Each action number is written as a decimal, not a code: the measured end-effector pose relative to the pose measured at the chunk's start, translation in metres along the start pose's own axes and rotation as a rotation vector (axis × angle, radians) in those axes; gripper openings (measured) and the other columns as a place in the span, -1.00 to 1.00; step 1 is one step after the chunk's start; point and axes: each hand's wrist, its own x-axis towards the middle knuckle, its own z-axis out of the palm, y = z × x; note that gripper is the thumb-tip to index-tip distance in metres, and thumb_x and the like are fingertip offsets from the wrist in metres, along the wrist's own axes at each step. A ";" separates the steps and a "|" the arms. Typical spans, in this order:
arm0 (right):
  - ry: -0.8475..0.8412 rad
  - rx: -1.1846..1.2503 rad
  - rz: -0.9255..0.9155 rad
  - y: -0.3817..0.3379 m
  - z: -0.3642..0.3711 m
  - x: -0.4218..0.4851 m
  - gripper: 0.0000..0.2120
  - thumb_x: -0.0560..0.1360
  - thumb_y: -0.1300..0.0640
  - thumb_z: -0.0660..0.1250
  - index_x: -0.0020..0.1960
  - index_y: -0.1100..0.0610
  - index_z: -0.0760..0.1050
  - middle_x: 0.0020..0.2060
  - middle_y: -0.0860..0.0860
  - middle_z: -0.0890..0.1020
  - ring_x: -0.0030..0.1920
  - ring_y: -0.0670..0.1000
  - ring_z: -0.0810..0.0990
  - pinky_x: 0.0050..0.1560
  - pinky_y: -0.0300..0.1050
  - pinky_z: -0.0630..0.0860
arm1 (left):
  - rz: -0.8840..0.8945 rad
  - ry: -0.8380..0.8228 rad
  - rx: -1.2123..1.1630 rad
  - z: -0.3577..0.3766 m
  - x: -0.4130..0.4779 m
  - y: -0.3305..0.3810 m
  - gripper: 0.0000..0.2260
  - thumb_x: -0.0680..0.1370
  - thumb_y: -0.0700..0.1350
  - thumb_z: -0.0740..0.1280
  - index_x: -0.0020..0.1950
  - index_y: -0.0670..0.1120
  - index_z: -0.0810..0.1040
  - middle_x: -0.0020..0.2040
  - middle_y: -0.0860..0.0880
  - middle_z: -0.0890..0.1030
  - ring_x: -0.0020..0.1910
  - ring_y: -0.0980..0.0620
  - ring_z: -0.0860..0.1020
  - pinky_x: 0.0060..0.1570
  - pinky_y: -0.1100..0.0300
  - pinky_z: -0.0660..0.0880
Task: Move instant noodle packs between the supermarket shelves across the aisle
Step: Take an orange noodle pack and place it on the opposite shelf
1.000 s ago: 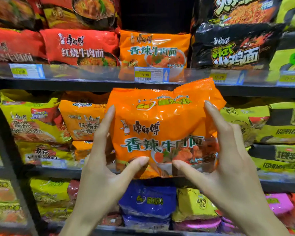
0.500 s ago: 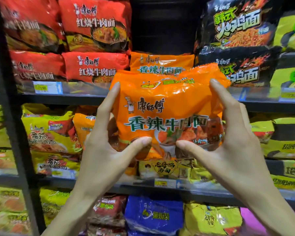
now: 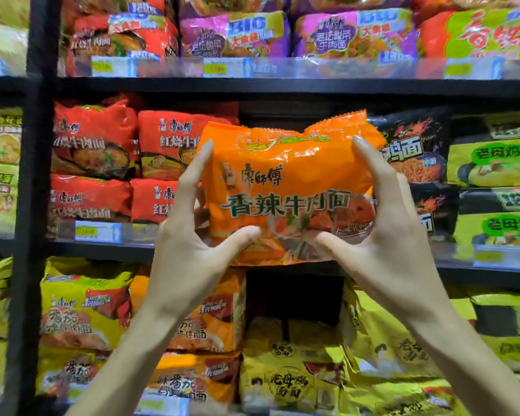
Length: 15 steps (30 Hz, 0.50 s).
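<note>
An orange multi-pack of instant noodles (image 3: 288, 187) with green lettering is upright at the middle shelf's front edge, in front of a dark gap between the red and black packs. My left hand (image 3: 189, 235) grips its left side, thumb under the bottom edge and fingers up the side. My right hand (image 3: 385, 232) grips the right side the same way. The pack hides whatever lies in the slot behind it.
Red noodle packs (image 3: 102, 163) fill the shelf to the left, black packs (image 3: 415, 163) and yellow-green ones (image 3: 496, 163) to the right. A black shelf edge (image 3: 282, 87) runs above. A black upright post (image 3: 32, 205) stands at the left. Yellow and orange packs (image 3: 288, 370) lie on the shelf below.
Both hands have lifted the orange pack up from the lower shelf level to the middle shelf's slot; the view has tilted upward with it. The grip is unchanged.
</note>
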 end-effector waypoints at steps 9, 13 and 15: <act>0.030 -0.085 -0.029 0.019 0.007 0.056 -0.06 0.37 0.10 0.54 0.59 -0.08 0.08 0.22 0.08 0.42 0.15 0.04 0.49 0.13 0.09 0.57 | 0.074 -0.050 0.012 0.012 0.062 -0.024 -0.15 0.46 -0.13 0.57 0.62 -0.02 0.16 0.41 0.25 0.42 0.32 0.37 0.49 0.24 0.35 0.52; 0.073 -0.134 -0.074 0.029 0.012 0.077 -0.07 0.39 0.12 0.53 0.60 -0.01 0.07 0.16 0.10 0.41 0.07 0.09 0.52 -0.02 0.08 0.59 | 0.109 -0.040 0.048 0.019 0.088 -0.033 -0.16 0.46 -0.19 0.57 0.62 -0.08 0.16 0.30 0.33 0.43 0.20 0.48 0.51 0.17 0.51 0.45; 0.093 -0.141 -0.093 0.036 0.016 0.088 -0.08 0.39 0.15 0.51 0.60 0.01 0.07 0.14 0.07 0.37 0.07 0.11 0.52 -0.03 0.09 0.60 | 0.128 -0.039 0.032 0.025 0.099 -0.038 -0.17 0.47 -0.20 0.55 0.62 -0.07 0.15 0.27 0.32 0.47 0.17 0.39 0.57 0.17 0.41 0.52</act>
